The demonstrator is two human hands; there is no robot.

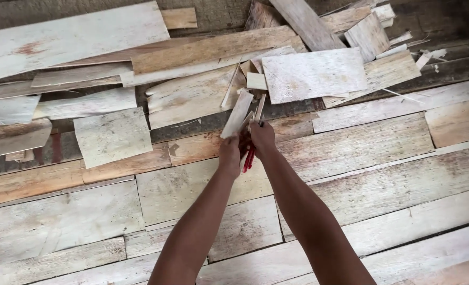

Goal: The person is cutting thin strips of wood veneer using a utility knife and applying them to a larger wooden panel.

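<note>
From the head camera, the left hand (229, 154) and the right hand (262, 138) meet close together over a floor of overlapping pale veneer sheets (350, 153). The left fingers are curled shut around a narrow wood strip (237, 113), which rises tilted up and away from the knuckles. The right fingers are closed on a red-handled tool (249, 158); its handles hang down between the two hands, just below the fingertips, and its working end is hidden, so what kind of tool it is cannot be told. One strip and one tool are in hand. Just beyond the fingertips lies a small square offcut (256, 81), and to the right of it one larger rectangular sheet (313, 74). No container shows here.
</note>
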